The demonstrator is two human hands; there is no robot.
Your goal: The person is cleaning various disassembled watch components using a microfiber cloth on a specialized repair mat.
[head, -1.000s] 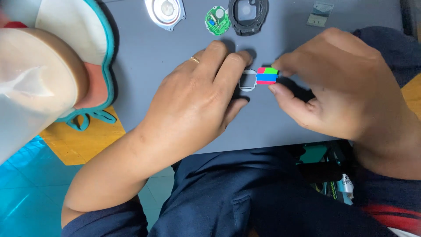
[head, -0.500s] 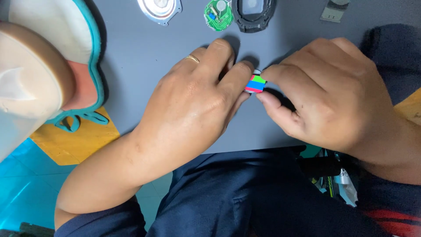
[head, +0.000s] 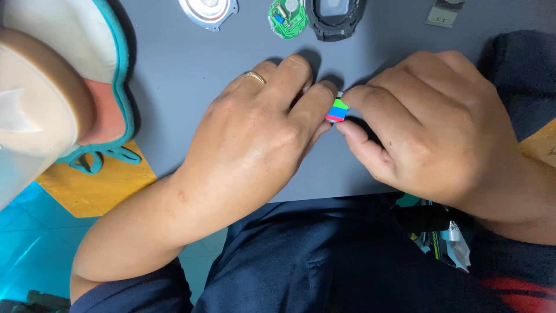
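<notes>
head camera, looking down: two bare hands meet over a grey work mat [head: 191,75], pinching between them a small block striped green, blue and red [head: 337,109]. the left hand [head: 255,130], a gold ring [head: 254,76] on one finger, lies knuckles up with its fingers curled in, the fingertips [head: 325,91] closed against the left side of the striped block. the right hand [head: 423,122] comes in from the other side, thumb and forefinger shut on the block's right edge, so the piece is held by both hands at once, just above the mat near its front edge. how much of the block lies hidden inside the fingers cannot be told.

along the top of the mat, well apart from the hands, lie a round silver metal plate [head: 208,11], a small round green circuit board [head: 288,17] and, just beside the board, a black oval plastic casing [head: 336,18]. a small grey metal bracket [head: 443,14] sits further right. at far left, a cream-coloured padded shape with a teal rim [head: 69,75] overlaps the mat's edge, its teal cord trailing onto a yellow surface [head: 98,185]. below the mat, dark blue trousers [head: 324,261] fill the foreground, and a teal floor [head: 29,243] shows at lower left.
</notes>
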